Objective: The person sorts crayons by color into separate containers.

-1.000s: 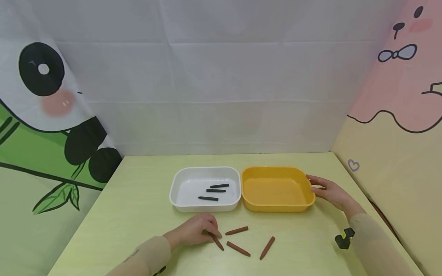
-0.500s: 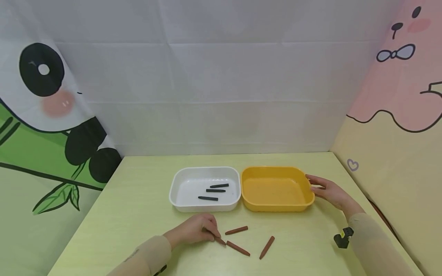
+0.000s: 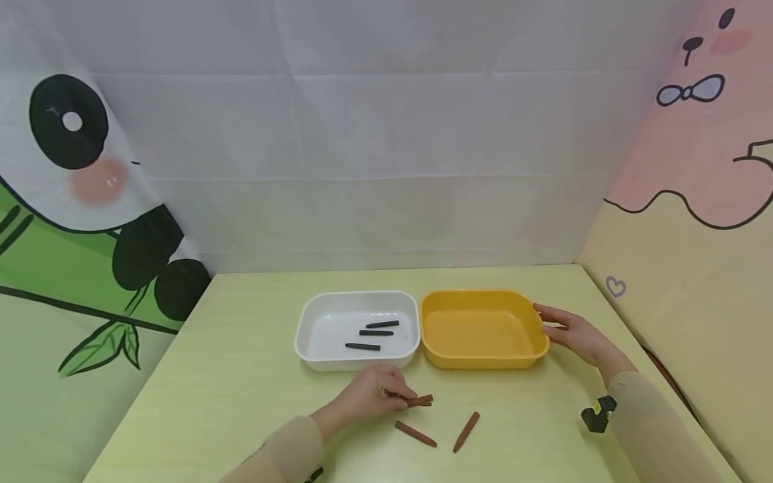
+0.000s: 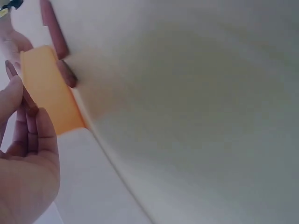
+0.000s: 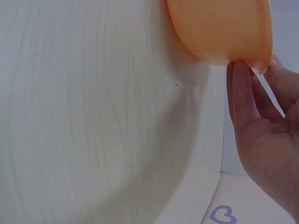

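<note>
In the head view, my left hand (image 3: pixel 377 394) pinches a brown crayon (image 4: pixel 29 99) between thumb and fingers, just in front of the white tray (image 3: pixel 302 352). Two brown crayon ends (image 3: pixel 423 400) overlap at the fingertips; I cannot tell whether both are pinched. Two more brown crayons lie on the table, one slanting (image 3: pixel 415 434) below the hand and another (image 3: pixel 466 432) farther right. At the right end of the yellow tray (image 3: pixel 483 362), my right hand (image 3: pixel 582 339) grips the edge. The right wrist view shows its fingers (image 5: pixel 243 93) against the tray's outer wall.
Three dark crayons (image 3: pixel 363 347) lie inside the white tray, which stands close beside the yellow one on a pale yellow table (image 3: pixel 253 322). A white cloth wall (image 3: pixel 386 215) rises behind, with printed panels at both sides.
My left hand, holding a brown crayon, has moved right and slightly away from me, reaching the crayon that lay nearest the trays. My right hand stays on the yellow tray.
</note>
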`<act>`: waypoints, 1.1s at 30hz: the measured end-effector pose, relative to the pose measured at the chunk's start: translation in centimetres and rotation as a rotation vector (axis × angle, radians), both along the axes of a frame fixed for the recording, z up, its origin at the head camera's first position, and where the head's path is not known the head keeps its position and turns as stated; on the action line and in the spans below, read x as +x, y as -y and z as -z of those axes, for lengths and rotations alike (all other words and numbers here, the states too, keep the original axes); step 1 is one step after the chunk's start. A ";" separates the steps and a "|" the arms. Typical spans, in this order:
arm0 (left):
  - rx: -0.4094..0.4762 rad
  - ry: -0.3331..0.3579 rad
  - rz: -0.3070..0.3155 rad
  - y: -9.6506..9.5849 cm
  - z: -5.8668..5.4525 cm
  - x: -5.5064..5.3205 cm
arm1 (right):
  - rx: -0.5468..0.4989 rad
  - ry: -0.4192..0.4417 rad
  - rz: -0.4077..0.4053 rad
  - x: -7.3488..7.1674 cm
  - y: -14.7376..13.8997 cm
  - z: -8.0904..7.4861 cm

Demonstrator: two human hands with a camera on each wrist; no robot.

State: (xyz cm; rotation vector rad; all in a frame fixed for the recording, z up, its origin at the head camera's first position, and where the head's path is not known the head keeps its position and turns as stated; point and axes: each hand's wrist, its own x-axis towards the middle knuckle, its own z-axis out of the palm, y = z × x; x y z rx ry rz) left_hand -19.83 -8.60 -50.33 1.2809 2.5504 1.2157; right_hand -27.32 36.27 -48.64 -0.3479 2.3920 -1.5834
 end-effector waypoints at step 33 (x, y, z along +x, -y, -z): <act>0.008 -0.061 -0.336 -10.1 -5.4 -2.0 | 0.035 0.014 0.027 0.4 0.6 -0.4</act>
